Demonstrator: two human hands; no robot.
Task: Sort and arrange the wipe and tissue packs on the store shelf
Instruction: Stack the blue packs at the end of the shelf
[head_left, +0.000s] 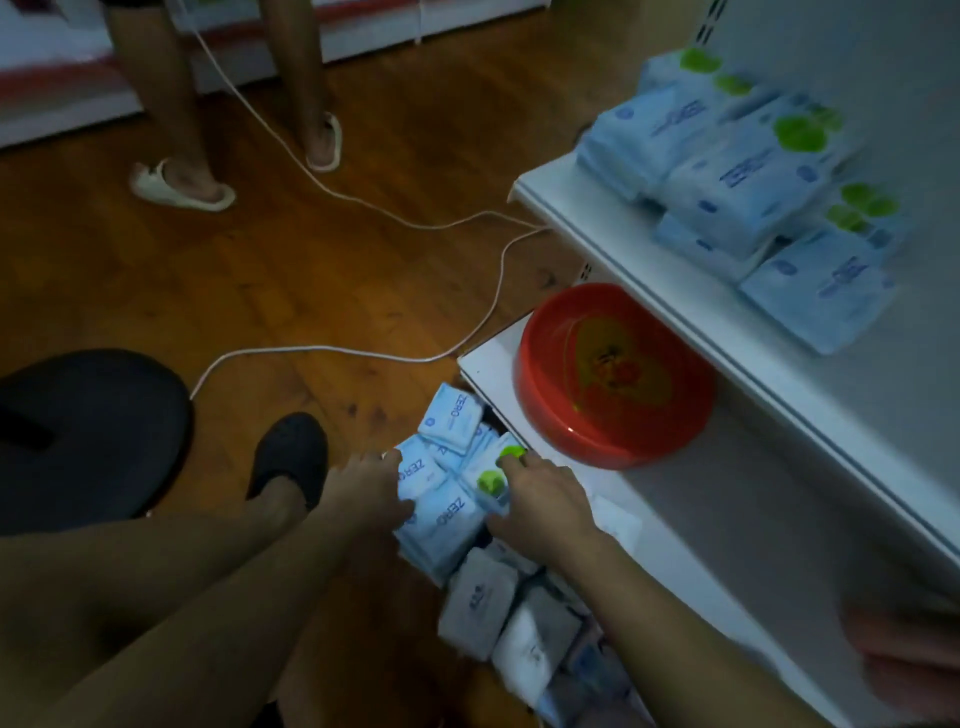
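Though shelf (485, 366) close, packs (441, 512), open floor (311, 270).

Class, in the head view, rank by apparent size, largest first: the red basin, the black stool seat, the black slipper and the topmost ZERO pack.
1. red basin and black stool seat: about alike; the frame edge cuts the stool, so unranked.
2. black slipper.
3. topmost ZERO pack.

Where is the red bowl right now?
In the head view, right of centre: the red bowl sits on the lower shelf, just beyond the right hand.
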